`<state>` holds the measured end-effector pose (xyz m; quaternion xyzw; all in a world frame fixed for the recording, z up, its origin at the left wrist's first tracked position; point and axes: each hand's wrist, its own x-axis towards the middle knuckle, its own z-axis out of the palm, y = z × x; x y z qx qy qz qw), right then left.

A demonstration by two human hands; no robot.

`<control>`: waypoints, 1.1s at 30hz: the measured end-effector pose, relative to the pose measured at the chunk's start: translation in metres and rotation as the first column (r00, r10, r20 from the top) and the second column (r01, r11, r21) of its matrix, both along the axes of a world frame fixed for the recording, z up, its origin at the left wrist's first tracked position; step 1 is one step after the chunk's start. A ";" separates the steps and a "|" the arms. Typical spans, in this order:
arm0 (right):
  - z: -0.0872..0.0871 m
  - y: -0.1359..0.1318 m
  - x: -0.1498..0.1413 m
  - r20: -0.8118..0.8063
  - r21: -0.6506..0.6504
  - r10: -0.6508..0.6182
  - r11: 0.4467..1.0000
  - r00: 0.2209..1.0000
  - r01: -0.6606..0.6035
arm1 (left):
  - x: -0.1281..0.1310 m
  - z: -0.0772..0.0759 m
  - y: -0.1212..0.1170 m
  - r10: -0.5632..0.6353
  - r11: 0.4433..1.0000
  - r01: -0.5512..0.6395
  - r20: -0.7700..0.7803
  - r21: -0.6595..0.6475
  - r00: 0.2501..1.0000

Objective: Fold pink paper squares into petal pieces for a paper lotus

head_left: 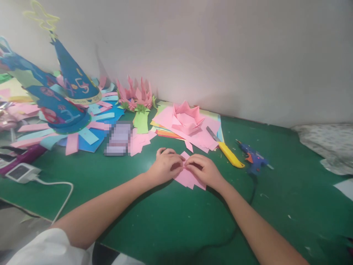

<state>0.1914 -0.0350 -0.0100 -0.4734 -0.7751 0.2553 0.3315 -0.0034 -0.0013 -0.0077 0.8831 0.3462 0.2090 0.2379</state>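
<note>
Both hands meet over pink paper (189,180) on the green table. My left hand (167,165) is closed, thumb and fingers pinching the paper's upper part from the left. From the right, my right hand (205,168) pinches the same part, its fingertips close to those of the left. Several pink pieces spread out below the fingertips; the fingers hide the exact fold. Just beyond the hands stands a folded pink paper flower (187,119) on a stack of coloured sheets (168,133). A yellow box cutter (230,154) lies right of the stack, its blade end on the pink paper.
A blue glue gun (255,158) lies at the right, its cord running toward the front edge. Blue paper cone hats (74,73) with pink and blue strips fill the left. A pink paper crown (138,95) stands by the wall. A white charger (23,173) trails a cable.
</note>
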 end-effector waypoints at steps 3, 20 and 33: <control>-0.001 0.000 0.000 -0.041 -0.033 -0.024 0.999 0.999 0.022 | -0.001 -0.001 0.000 0.009 1.000 -0.009 0.002 -0.004 1.000; 0.007 -0.007 0.007 0.011 -0.052 -0.022 0.998 1.000 0.023 | -0.003 0.004 -0.001 -0.021 1.000 0.021 -0.023 0.001 1.000; 0.003 -0.005 0.005 0.056 -0.008 0.021 1.000 0.998 -0.021 | -0.001 0.004 -0.002 -0.007 1.000 0.007 -0.004 -0.024 1.000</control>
